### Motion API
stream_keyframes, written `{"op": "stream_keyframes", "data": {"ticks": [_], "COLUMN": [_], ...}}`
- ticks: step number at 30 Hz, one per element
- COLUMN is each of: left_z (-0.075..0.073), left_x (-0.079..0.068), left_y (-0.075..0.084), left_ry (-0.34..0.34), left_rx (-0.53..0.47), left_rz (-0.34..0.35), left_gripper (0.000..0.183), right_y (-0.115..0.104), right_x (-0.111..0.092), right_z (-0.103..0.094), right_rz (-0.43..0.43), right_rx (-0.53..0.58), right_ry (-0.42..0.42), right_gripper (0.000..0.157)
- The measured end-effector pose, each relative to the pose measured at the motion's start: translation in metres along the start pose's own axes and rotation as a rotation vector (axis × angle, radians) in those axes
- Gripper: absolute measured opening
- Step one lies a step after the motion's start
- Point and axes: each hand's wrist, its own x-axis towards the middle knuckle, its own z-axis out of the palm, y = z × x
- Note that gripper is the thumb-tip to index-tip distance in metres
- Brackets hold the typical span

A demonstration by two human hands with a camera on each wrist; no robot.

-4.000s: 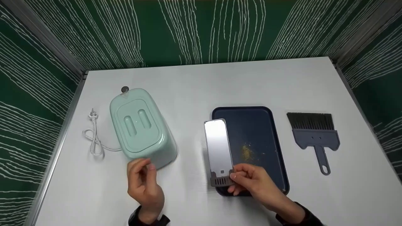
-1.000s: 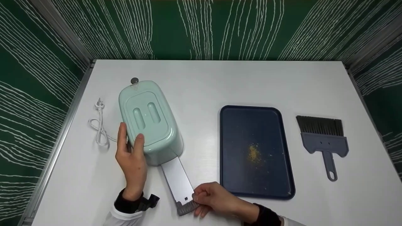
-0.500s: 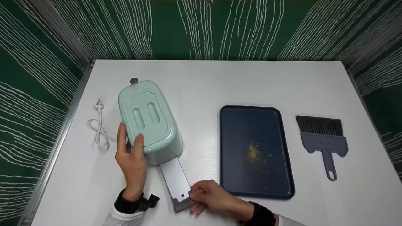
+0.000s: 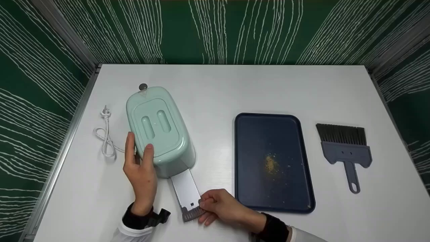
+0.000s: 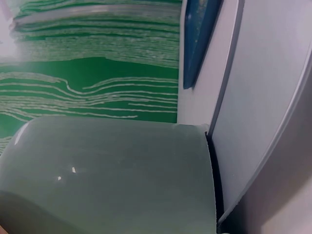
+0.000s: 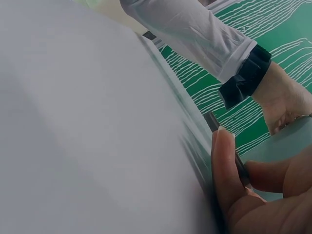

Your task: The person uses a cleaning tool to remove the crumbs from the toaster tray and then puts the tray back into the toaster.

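A mint-green toaster (image 4: 178, 158) with its slotted lid on stands at the left of the table. My left hand (image 4: 141, 178) rests against its near left corner, index finger straight along the side and thumb at the top edge. From the toaster's near end sticks out a silvery crumb tray (image 4: 184, 188), its inner part hidden inside. My right hand (image 4: 223, 205) pinches the tray's grey slotted end between thumb and fingers. In the left wrist view the crumb tray (image 5: 263, 87) slants out beside the toaster's wall (image 5: 107, 170). The right wrist view shows the fingers pinching the dark end.
A dark blue tray (image 4: 255, 134) with a small heap of yellowish crumbs (image 4: 270, 164) lies to the right. Beyond it is a grey brush (image 4: 346, 151) with dark bristles. The toaster's white cord and plug (image 4: 106, 134) lie looped at the left. Green-and-white walls surround the table.
The crumb tray was held over the blue tray earlier; now its far part is inside the toaster, and it has slid further in over the last second. The left hand has come onto the toaster.
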Motion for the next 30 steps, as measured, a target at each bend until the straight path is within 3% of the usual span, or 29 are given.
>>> {"op": "stream_keyframes", "data": {"ticks": [30], "left_z": [0.0], "left_x": [0.0], "left_y": [-0.001], "left_ry": [0.01], "left_rx": [-0.014], "left_rz": [-0.008], "left_gripper": [0.064], "right_y": [-0.007], "right_x": [0.017], "right_z": [0.004], "right_rz": [-0.022], "right_rx": [0.031], "right_ry": [0.071], "right_gripper": [0.008]}}
